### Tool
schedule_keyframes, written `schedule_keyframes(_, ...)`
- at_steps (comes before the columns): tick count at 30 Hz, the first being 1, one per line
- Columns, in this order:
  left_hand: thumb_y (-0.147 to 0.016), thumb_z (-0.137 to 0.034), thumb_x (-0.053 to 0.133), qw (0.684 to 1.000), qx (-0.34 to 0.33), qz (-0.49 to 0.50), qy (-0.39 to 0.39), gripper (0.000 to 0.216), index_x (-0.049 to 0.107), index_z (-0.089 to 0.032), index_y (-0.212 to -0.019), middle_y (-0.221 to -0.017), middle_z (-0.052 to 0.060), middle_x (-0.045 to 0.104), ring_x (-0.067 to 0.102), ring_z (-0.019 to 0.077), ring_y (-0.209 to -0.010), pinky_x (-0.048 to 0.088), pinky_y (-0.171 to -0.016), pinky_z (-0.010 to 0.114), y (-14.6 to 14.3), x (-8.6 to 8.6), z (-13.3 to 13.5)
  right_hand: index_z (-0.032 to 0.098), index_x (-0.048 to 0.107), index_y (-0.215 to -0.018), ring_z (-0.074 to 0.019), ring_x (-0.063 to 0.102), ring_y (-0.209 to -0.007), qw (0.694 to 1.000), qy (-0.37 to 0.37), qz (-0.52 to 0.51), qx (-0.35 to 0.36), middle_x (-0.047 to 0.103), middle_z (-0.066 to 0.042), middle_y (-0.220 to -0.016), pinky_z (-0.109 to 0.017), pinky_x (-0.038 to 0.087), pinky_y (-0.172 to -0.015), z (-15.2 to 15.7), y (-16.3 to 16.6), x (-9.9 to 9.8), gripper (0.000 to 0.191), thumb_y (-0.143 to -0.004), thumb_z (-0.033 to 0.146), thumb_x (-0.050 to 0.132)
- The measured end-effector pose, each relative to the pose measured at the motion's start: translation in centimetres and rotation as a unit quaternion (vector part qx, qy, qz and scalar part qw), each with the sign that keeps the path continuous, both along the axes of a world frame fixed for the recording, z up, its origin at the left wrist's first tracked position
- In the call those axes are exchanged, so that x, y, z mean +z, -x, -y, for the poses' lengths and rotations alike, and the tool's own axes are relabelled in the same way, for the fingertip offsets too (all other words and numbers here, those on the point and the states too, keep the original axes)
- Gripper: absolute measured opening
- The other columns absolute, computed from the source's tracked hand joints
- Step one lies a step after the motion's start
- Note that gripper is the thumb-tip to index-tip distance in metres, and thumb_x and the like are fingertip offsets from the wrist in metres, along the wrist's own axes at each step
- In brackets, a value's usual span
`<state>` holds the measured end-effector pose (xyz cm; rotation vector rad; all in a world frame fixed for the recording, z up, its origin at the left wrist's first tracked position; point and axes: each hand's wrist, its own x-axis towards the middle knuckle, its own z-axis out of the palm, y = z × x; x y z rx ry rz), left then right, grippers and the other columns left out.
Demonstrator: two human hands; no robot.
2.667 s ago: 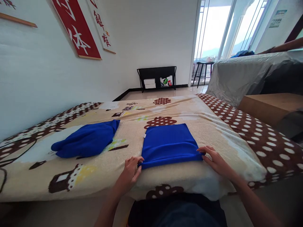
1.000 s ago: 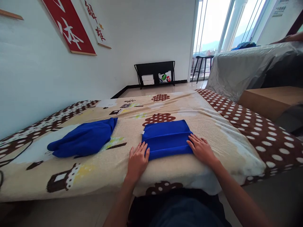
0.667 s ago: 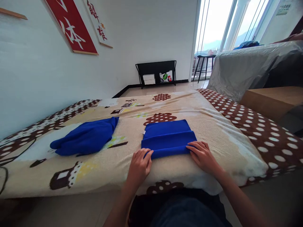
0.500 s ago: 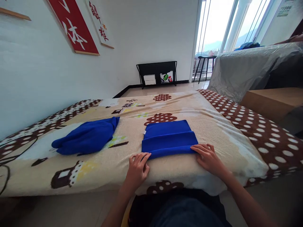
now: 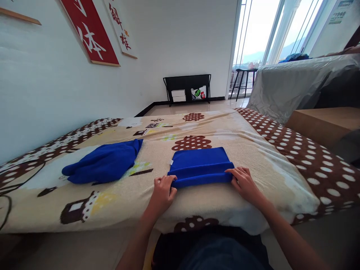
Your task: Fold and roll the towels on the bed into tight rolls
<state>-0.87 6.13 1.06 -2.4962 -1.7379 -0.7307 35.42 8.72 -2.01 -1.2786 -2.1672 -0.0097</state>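
A blue cloth [image 5: 201, 165] lies on the bed in front of me, folded into a rough rectangle with raised folds along its near side. A small white tag pokes out at its left edge. My left hand [image 5: 164, 189] pinches the near left corner, fingers curled over the edge. At the near right corner, my right hand [image 5: 244, 183] grips the end of the near fold between thumb and fingers. Farther left, a second blue cloth [image 5: 104, 161] rests in a loose heap, with neither hand touching it.
A cream and brown patterned blanket [image 5: 135, 210] covers the bed. Dark cords [image 5: 11, 204] lie at its left edge. Beyond the bed stands a black rack [image 5: 187, 84]. On the right are a cardboard box [image 5: 323, 122] and plastic-covered furniture [image 5: 292, 82].
Both hands have moved slightly away from me, carrying the cloth's near edge up and over. The rectangle is shorter front to back. The heaped cloth has stayed put.
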Motion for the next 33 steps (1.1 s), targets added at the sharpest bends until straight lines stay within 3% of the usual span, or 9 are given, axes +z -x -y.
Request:
schedule_keyframes(4,-0.085,-0.009,0.044,0.998,0.010,-0.052,0.017,0.029,0.062,-0.020,-0.104,-0.101,0.007,0.070,0.063,0.0251,-0.097,0.037,-0.096,0.050,-0.2,0.3,0.7,0.020,0.065,-0.107,-0.0221,0.061,-0.095,0.997,0.011,0.070,-0.031,0.069,-0.006,-0.096,-0.041,0.034,-0.094,0.8,0.5,0.4,0.028,-0.093,0.010,0.043)
schedule_keyframes(8,-0.081,-0.004,0.048,0.994,0.020,-0.085,-0.066,0.046,0.061,-0.020,-0.121,-0.128,0.012,0.065,0.055,0.0314,-0.122,0.034,-0.104,0.054,-3.5,-0.3,0.2,0.018,0.065,-0.115,-0.0273,0.059,-0.107,0.989,-0.065,0.090,-0.095,0.068,-0.012,-0.117,-0.046,0.034,-0.098,1.1,4.0,0.4,0.034,-0.088,0.007,0.049)
schedule_keyframes(11,-0.086,-0.003,0.047,0.992,-0.098,-0.066,-0.053,0.052,0.054,-0.019,-0.135,-0.137,0.009,0.062,0.054,0.0239,-0.129,0.037,-0.110,0.044,-6.9,-1.0,-0.1,0.021,0.064,-0.122,-0.0223,0.060,-0.113,0.996,-0.061,0.059,0.009,0.067,-0.009,-0.124,-0.041,0.036,-0.103,1.3,7.2,0.4,0.034,-0.094,0.010,0.048)
schedule_keyframes(13,-0.094,-0.011,0.046,0.989,-0.133,-0.053,-0.035,0.047,0.051,-0.018,-0.139,-0.141,0.008,0.060,0.053,0.0209,-0.132,0.038,-0.113,0.041,-8.1,-1.6,-0.2,0.023,0.060,-0.130,-0.0200,0.059,-0.119,0.995,-0.038,0.059,0.067,0.066,-0.007,-0.130,-0.039,0.037,-0.106,1.4,7.9,0.3,0.032,-0.100,0.021,0.046)
schedule_keyframes(17,-0.103,-0.031,0.040,0.997,-0.061,-0.047,-0.023,0.043,0.048,-0.022,-0.144,-0.147,0.008,0.056,0.050,0.0225,-0.137,0.034,-0.116,0.047,-5.4,-2.7,-0.1,0.023,0.048,-0.145,-0.0214,0.053,-0.132,0.997,-0.012,0.075,0.031,0.058,-0.008,-0.143,-0.043,0.035,-0.112,1.1,4.4,-0.5,0.046,-0.104,0.043,0.043)
schedule_keyframes(22,-0.103,-0.031,0.039,0.998,0.029,-0.049,-0.034,0.039,0.056,-0.019,-0.136,-0.141,0.011,0.060,0.053,0.0276,-0.134,0.030,-0.114,0.057,-1.3,-2.8,0.3,0.019,0.056,-0.139,-0.0261,0.052,-0.133,0.995,-0.015,0.078,-0.054,0.061,-0.011,-0.139,-0.051,0.028,-0.116,1.1,0.7,-0.9,0.046,-0.104,0.044,0.039)
schedule_keyframes(25,-0.101,-0.018,0.039,0.997,0.013,-0.056,-0.057,0.040,0.058,-0.021,-0.136,-0.140,0.011,0.062,0.053,0.0282,-0.134,0.024,-0.116,0.060,-3.7,-2.3,0.6,0.020,0.061,-0.135,-0.0274,0.052,-0.134,0.996,-0.031,0.063,-0.048,0.062,-0.012,-0.138,-0.052,0.028,-0.115,1.7,3.4,-0.2,0.042,-0.104,0.038,0.039)
schedule_keyframes(29,-0.100,-0.013,0.036,0.994,-0.100,-0.044,-0.030,0.045,0.052,-0.019,-0.142,-0.144,0.009,0.058,0.052,0.0202,-0.136,0.035,-0.115,0.044,-8.4,-1.8,0.2,0.022,0.057,-0.140,-0.0224,0.051,-0.134,0.996,-0.008,0.064,0.056,0.057,-0.009,-0.143,-0.044,0.035,-0.113,1.8,8.2,0.6,0.042,-0.105,0.033,0.034)
schedule_keyframes(33,-0.104,-0.033,0.038,0.999,-0.036,-0.029,-0.001,0.042,0.055,-0.018,-0.139,-0.143,0.010,0.059,0.052,0.0233,-0.136,0.039,-0.112,0.045,-7.0,-2.0,-1.0,0.021,0.056,-0.141,-0.0241,0.053,-0.133,0.998,0.012,0.061,-0.003,0.057,-0.010,-0.144,-0.046,0.037,-0.112,0.6,7.1,0.0,0.047,-0.105,0.045,0.036)
